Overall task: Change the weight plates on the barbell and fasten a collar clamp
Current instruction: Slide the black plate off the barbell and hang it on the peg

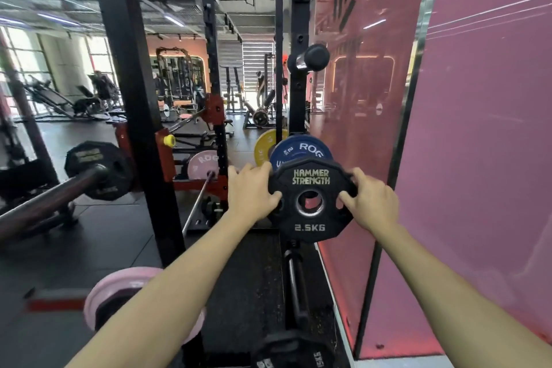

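Item: black 2.5 kg plate [312,197], upright, face and bore toward the wearer, in front of the blue plate [301,150] at the rack upright; left hand [249,193] and right hand [372,203] grip opposite rims, fingers hooked into cut-outs, equally near; the loaded barbell [56,197] lies well left.
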`<act>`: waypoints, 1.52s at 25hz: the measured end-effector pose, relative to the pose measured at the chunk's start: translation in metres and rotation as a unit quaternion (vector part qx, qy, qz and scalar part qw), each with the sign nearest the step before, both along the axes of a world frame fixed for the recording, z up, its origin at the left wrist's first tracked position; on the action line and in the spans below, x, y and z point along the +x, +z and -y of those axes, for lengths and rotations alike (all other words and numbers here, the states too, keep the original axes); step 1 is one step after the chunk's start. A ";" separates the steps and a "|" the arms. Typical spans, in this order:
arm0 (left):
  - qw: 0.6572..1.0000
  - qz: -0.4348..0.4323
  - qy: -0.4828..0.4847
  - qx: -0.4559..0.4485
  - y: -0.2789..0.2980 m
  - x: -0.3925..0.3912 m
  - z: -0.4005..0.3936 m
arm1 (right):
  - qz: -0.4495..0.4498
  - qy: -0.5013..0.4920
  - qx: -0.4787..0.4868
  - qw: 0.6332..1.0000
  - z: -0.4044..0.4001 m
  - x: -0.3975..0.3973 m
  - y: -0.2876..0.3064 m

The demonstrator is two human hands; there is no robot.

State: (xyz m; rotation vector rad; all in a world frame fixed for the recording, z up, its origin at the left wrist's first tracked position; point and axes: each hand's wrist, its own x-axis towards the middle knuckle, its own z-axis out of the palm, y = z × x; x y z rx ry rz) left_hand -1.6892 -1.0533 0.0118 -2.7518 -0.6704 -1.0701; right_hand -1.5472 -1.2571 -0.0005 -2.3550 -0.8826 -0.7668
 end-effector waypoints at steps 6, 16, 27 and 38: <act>1.000 0.011 0.024 0.000 0.009 -0.099 0.010 | 0.005 0.051 0.021 0.998 0.004 -0.084 0.012; 0.988 0.056 0.119 -0.081 0.001 -0.344 -0.077 | -0.005 0.188 0.014 0.982 -0.127 -0.288 0.012; 0.982 0.054 0.174 -0.056 -0.028 -0.534 -0.200 | -0.055 0.233 -0.004 0.971 -0.256 -0.475 -0.009; 0.977 0.101 0.156 -0.108 -0.026 -0.533 -0.281 | -0.044 0.190 0.008 0.981 -0.333 -0.494 -0.005</act>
